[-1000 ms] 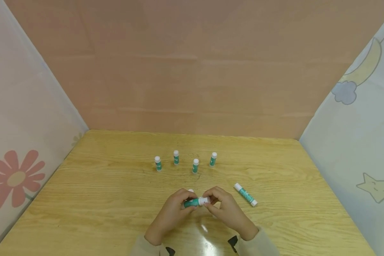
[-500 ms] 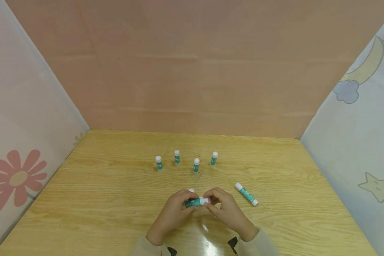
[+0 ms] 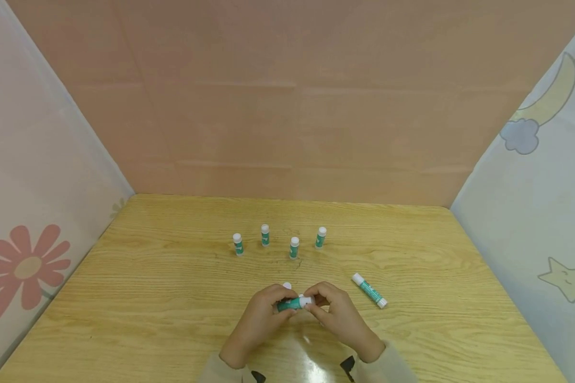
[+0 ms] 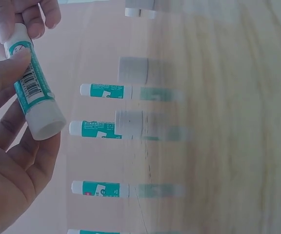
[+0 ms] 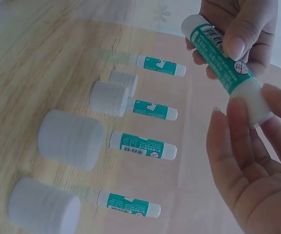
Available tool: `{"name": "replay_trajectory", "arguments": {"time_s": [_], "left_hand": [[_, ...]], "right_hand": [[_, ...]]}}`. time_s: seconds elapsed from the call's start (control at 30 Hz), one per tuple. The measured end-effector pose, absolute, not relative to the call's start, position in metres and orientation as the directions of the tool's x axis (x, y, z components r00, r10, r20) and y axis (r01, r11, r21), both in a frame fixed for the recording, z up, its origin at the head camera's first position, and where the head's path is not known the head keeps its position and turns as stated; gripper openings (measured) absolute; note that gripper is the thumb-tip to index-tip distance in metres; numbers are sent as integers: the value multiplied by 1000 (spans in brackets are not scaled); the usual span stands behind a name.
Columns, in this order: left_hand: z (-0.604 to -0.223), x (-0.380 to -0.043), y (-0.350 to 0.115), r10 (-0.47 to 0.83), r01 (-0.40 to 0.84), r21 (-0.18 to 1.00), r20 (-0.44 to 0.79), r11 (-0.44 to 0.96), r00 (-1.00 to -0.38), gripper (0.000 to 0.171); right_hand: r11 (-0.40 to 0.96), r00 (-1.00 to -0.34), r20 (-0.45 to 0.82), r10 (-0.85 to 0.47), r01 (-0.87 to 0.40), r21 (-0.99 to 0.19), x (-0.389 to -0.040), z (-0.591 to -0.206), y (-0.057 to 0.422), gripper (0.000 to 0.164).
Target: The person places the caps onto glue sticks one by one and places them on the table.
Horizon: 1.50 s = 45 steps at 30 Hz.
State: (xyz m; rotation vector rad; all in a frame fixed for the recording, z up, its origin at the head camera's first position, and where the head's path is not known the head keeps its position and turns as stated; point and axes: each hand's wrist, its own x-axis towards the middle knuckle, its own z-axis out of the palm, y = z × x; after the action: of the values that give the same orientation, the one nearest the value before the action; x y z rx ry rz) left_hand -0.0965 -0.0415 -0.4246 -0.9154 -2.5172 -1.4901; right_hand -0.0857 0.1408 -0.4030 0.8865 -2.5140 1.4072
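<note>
Both hands hold one glue stick (image 3: 289,304) with a teal label and white ends, low over the front middle of the table. My left hand (image 3: 261,314) grips the teal body between thumb and fingers; its white base (image 4: 45,119) points back toward the palm in the left wrist view. At the other end, the thumb and fingertips of my right hand (image 3: 339,313) pinch the white end (image 5: 251,100). Just behind the hands a white cylinder (image 3: 286,285) shows, partly covered by the left fingers.
Several glue sticks stand upright farther back, one of them (image 3: 294,248) in the middle. Another glue stick (image 3: 369,291) lies on its side to the right. Thick white cylinders (image 5: 70,139) stand on the wooden table (image 3: 148,298) in the wrist views. Cloth walls (image 3: 287,133) enclose the table.
Hardly anything differs: both hands keep their hold on the glue stick in nearly the same place, and the head view has shifted slightly.
</note>
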Motion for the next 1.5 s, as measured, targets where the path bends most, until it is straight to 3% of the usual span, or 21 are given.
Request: {"name": "replay_trajectory", "arguments": {"time_s": [0.6,0.9,1.5], "left_hand": [[-429,-97,-46,434,466,759,268,455,-860,21],[-436,-98,-51,398,456,766,283,453,-872,23],[-434,-96,-60,356,384,777,220,499,-908,26]], "right_hand": [[478,-783,390,-485,-611,-631,-89,-412,153,19],[530,-843,309,-440,-521,-669,-87,-409,160,22],[545,-837,339,-429,-540,-642,-85,-410,172,20]]}}
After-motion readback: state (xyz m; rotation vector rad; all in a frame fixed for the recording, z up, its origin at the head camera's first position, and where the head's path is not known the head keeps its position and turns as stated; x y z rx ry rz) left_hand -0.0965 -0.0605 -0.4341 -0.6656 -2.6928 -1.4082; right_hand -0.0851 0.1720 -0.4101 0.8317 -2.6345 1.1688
